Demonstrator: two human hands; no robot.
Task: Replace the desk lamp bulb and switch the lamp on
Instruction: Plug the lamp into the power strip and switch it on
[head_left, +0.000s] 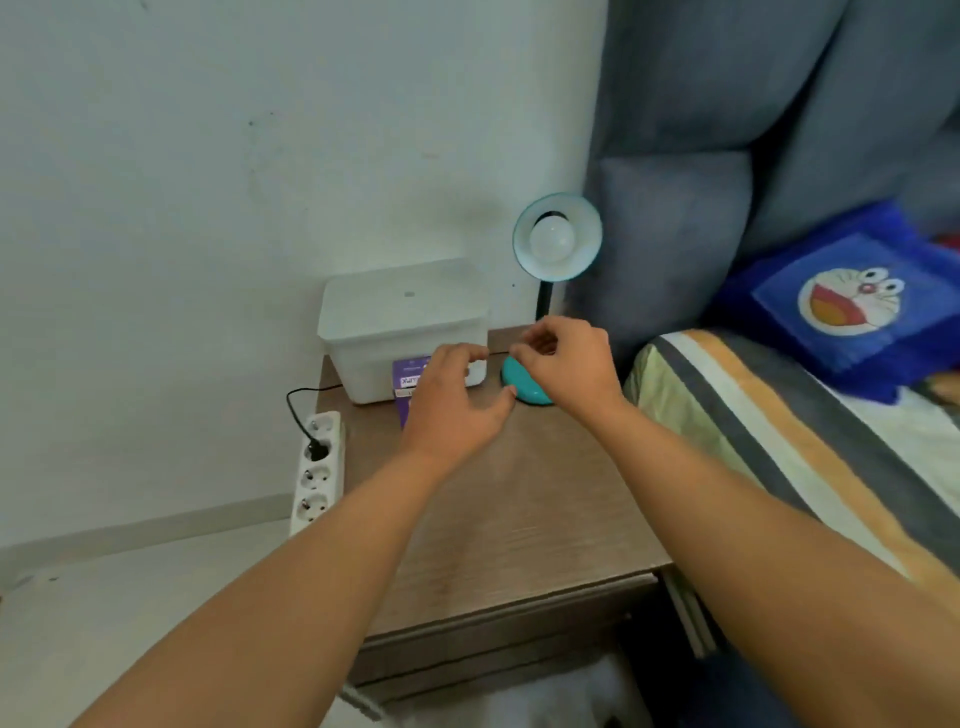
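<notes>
A teal desk lamp stands at the back right of the wooden nightstand (519, 519). Its shade (582, 254) faces me, and a white bulb (551, 238) sits unlit in the socket. Its round teal base (522, 387) lies flat on the top, partly hidden. My right hand (566, 364) hovers over that base with the fingers curled, nothing seen in it. My left hand (457, 400) is just left of the base, fingers spread and empty. Behind my left hand a purple bulb box (408, 382) shows only in part.
A white lidded plastic box (402, 322) stands at the back of the nightstand. A white power strip (317, 467) with one black plug hangs at the nightstand's left side. A grey headboard and a bed with a striped blanket (779, 441) lie to the right.
</notes>
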